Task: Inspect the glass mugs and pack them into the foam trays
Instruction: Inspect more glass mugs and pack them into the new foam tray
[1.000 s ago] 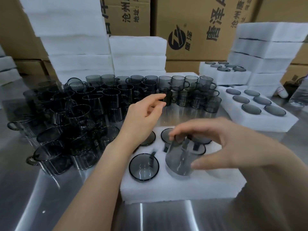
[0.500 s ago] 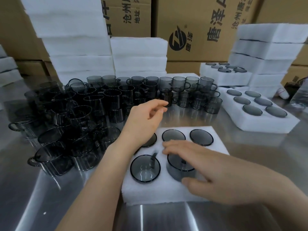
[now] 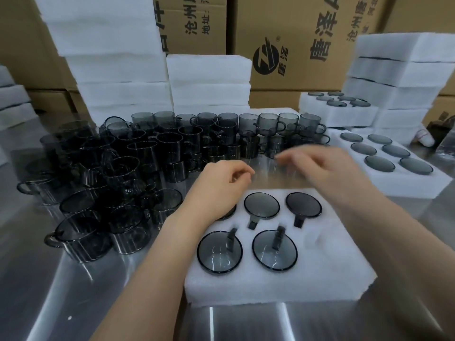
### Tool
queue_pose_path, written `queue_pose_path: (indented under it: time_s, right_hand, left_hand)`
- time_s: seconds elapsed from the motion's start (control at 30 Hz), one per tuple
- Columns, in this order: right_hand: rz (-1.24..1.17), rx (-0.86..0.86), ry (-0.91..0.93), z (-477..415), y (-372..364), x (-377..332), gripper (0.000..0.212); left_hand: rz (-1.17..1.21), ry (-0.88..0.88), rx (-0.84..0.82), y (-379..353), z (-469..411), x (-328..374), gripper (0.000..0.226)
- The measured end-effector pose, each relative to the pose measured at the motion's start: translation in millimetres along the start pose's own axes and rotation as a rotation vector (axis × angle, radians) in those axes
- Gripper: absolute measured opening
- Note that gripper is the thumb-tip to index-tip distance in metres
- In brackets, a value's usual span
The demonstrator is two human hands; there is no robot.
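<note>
A white foam tray (image 3: 275, 287) lies in front of me with several smoky grey glass mugs sunk upside down in its pockets, among them one at the front middle (image 3: 274, 249). Its front right pocket (image 3: 320, 238) holds nothing. My left hand (image 3: 219, 185) hovers over the tray's far left corner, fingers loosely curled and holding nothing. My right hand (image 3: 320, 166), blurred, is stretched out beyond the tray's far edge with fingers spread, empty. A crowd of loose grey mugs (image 3: 152, 153) stands on the steel table to the left and behind.
A filled foam tray (image 3: 394, 178) lies to the right, another one (image 3: 320, 114) behind it. Stacks of foam trays (image 3: 118, 70) and cardboard boxes (image 3: 295, 45) close off the back. Bare steel table (image 3: 73, 303) shows at the front left.
My right hand let go of the mug it pushed into the front middle pocket and swept forward past the tray's far edge. The left hand stayed about where it was, fingers curling slightly.
</note>
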State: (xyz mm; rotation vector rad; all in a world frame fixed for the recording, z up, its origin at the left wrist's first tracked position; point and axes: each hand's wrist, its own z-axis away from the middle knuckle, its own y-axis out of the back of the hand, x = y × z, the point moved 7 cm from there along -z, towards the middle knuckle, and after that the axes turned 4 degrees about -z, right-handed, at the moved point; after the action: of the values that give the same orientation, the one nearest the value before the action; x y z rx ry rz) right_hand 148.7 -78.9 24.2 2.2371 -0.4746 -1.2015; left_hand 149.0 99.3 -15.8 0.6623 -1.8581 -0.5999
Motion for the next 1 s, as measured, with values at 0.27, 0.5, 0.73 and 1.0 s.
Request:
queue_pose_path:
  time_s: [0.27, 0.5, 0.73, 1.0]
  right_hand:
    - [0.183, -0.051, -0.616, -77, -23, 136, 0.064]
    - [0.325, 0.064, -0.562, -88, -12, 133, 0.022]
    - [0.281, 0.107, -0.472, -72, -11, 122, 0.016]
    - [0.229, 0.119, -0.252, -51, 0, 49, 0.018]
  left_hand:
    - [-0.104, 0.013, -0.031, 0, -1, -3, 0.019]
    - [-0.109, 0.018, -0.032, 0, -1, -5, 0.019]
    - [-0.095, 0.034, -0.026, 1, 1, -3, 0.019]
    - [-0.001, 0.0, 0.039, 4, -1, -4, 0.037]
